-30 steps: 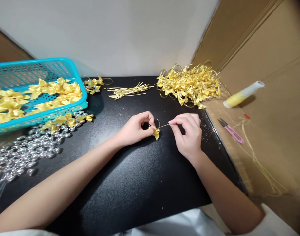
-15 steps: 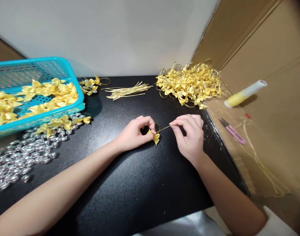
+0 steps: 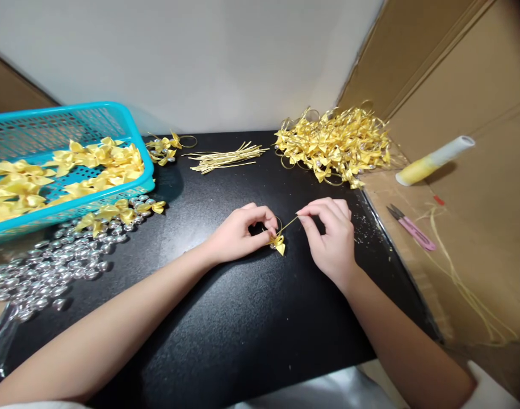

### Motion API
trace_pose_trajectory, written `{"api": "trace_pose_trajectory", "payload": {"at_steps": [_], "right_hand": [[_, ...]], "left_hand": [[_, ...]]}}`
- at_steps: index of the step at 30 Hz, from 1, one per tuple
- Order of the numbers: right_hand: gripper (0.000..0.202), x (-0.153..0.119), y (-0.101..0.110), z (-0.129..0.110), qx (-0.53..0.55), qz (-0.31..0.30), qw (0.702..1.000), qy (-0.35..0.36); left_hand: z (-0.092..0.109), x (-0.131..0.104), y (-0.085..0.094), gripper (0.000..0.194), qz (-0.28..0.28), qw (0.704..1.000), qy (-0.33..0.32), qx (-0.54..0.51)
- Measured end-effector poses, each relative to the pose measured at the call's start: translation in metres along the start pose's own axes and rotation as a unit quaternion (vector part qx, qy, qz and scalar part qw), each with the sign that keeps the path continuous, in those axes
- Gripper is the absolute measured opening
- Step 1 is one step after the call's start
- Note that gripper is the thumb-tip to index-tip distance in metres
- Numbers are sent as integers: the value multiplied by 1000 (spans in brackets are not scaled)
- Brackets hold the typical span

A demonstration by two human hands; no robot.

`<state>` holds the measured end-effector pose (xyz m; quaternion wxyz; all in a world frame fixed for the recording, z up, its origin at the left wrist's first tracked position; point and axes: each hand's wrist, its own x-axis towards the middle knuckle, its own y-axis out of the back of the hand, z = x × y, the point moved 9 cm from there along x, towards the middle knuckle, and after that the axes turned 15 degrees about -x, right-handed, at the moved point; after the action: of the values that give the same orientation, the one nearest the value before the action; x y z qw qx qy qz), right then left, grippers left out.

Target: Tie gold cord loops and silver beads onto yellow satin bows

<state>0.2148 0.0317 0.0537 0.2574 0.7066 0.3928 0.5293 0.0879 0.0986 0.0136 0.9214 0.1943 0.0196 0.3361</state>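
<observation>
Over the middle of the black table, my left hand point(image 3: 243, 232) is closed, pinching a yellow ribbon bow point(image 3: 279, 245) between thumb and fingers; part of the bow is hidden by the fingertips. A thin gold cord point(image 3: 289, 224) runs from the bow, with a small loop standing above it. My right hand point(image 3: 330, 236) pinches the cord's free end between thumb and forefinger, holding it taut up and to the right. A small silver bead seems to sit at the bow, partly covered.
A turquoise basket point(image 3: 147, 170) of yellow bows stands at left, with silver beads point(image 3: 51, 272) spilled before it. Cut gold cords point(image 3: 228, 158) lie at the back, beside a heap of looped bows point(image 3: 334, 145). Pink thread snips point(image 3: 413, 228) and a cardboard tube point(image 3: 434, 161) rest on cardboard at right.
The view has shifted slightly, so the surroundings appear farther right. The bow shows more clearly beneath my left fingertips, and the cord slopes more steeply up to my right hand. Both grips stay closed.
</observation>
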Motion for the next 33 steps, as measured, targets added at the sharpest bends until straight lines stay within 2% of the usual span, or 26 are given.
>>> {"api": "trace_pose_trajectory", "payload": {"at_steps": [6, 14, 19, 23, 28, 30, 33], "right_hand": [[13, 0, 0, 1, 1, 6, 1000, 2], [13, 1, -2, 7, -41, -7, 999, -6], [13, 5, -3, 21, -61, -21, 998, -26], [13, 6, -7, 29, -62, -45, 996, -39], [12, 8, -23, 32, -60, -111, 991, -33], [9, 7, -17, 45, -73, -107, 990, -51], [15, -2, 19, 89, -155, -53, 978, -125]], "left_hand": [[0, -1, -1, 6, -5, 1000, -6, -17], [-4, 0, 2, 6, 15, 999, 10, -38], [-6, 1, 3, 7, 17, 999, 20, -31], [-6, 1, 0, 7, -2, 999, 25, -28], [-5, 0, -5, 9, -35, 999, 18, -29], [-2, 0, -6, 11, -47, 998, 3, -29], [3, 0, -8, 15, -63, 997, -19, -33]]}}
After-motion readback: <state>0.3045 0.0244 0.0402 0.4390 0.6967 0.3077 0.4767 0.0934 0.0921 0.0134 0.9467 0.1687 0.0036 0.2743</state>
